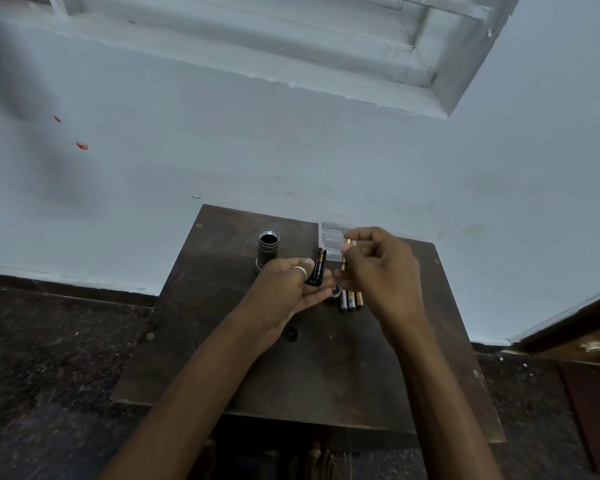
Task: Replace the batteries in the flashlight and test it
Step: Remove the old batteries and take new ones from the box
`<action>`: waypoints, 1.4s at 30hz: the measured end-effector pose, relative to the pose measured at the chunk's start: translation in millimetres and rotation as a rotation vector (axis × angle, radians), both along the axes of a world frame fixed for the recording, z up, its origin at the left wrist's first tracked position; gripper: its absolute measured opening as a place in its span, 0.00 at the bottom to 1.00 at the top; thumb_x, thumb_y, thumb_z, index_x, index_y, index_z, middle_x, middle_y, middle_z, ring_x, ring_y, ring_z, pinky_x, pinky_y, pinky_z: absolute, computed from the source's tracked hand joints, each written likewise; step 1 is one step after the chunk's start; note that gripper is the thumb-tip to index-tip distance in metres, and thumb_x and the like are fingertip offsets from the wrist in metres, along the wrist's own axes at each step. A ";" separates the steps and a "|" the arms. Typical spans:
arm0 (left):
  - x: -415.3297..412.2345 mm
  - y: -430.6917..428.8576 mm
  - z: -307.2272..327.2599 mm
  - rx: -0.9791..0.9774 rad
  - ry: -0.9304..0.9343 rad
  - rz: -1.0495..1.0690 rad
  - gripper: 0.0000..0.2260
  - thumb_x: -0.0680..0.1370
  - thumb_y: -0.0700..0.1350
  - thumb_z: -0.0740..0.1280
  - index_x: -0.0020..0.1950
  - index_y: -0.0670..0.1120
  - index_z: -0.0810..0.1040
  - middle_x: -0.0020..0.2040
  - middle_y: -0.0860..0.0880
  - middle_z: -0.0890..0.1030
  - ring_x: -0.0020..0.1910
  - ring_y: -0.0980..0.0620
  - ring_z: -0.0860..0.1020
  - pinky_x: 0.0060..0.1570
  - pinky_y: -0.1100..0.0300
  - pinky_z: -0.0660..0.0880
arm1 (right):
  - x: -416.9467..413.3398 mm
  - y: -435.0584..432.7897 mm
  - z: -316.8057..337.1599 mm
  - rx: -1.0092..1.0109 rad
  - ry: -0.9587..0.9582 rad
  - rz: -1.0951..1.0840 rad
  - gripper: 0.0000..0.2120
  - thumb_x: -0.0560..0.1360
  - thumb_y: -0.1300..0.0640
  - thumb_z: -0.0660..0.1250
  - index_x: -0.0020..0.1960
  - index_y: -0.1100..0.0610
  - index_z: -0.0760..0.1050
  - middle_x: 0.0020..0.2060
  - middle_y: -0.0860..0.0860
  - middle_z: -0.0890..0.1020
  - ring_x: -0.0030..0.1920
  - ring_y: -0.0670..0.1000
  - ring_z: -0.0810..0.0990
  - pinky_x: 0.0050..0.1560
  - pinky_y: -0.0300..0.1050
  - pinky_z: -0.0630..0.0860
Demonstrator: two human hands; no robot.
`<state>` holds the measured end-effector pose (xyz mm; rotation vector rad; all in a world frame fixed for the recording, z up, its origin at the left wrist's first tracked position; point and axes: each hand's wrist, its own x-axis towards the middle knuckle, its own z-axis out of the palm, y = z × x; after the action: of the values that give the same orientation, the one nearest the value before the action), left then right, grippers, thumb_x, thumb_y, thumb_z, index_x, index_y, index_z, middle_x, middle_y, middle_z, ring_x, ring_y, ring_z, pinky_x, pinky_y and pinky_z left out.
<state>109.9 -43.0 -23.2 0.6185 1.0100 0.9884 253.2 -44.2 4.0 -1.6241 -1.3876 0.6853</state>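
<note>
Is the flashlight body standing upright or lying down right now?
Upright. The flashlight body stands on the table, its open, dark end facing up, behind the left hand.

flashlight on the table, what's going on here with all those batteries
A person is swapping batteries at a small dark table. The flashlight body stands upright with its open end up, set aside. The left hand holds a black battery holder with a battery in it, and the right hand pinches another battery beside it, apparently about to load it. Three more batteries lie on the table by a clear plastic case.
</note>
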 end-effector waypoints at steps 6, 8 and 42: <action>1.6 -2.1 -0.4 0.058 -0.018 -0.039 0.13 0.85 0.39 0.56 0.61 0.36 0.78 0.54 0.39 0.83 0.46 0.50 0.84 0.44 0.59 0.82 | -10.8 -13.4 -13.5 0.035 -0.070 -0.034 0.08 0.75 0.58 0.73 0.53 0.51 0.84 0.38 0.46 0.86 0.39 0.44 0.85 0.45 0.46 0.83; 1.4 -1.6 -1.4 0.071 -0.003 -0.039 0.13 0.85 0.39 0.56 0.61 0.36 0.78 0.54 0.39 0.84 0.46 0.50 0.84 0.44 0.59 0.82 | -14.3 -13.6 -14.2 0.040 -0.097 -0.010 0.04 0.74 0.58 0.74 0.49 0.52 0.85 0.38 0.45 0.86 0.40 0.42 0.85 0.44 0.42 0.83; -2.7 1.1 -6.4 0.094 0.133 -0.057 0.07 0.79 0.39 0.68 0.53 0.37 0.82 0.53 0.37 0.84 0.52 0.48 0.84 0.44 0.62 0.81 | 1.9 -8.4 -16.1 -0.024 -0.103 0.297 0.33 0.70 0.57 0.79 0.70 0.51 0.68 0.53 0.38 0.80 0.57 0.41 0.80 0.58 0.47 0.80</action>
<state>107.2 -42.0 -29.6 0.7953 1.0616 0.9580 255.1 -52.6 -12.0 -1.5041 -1.7229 0.8004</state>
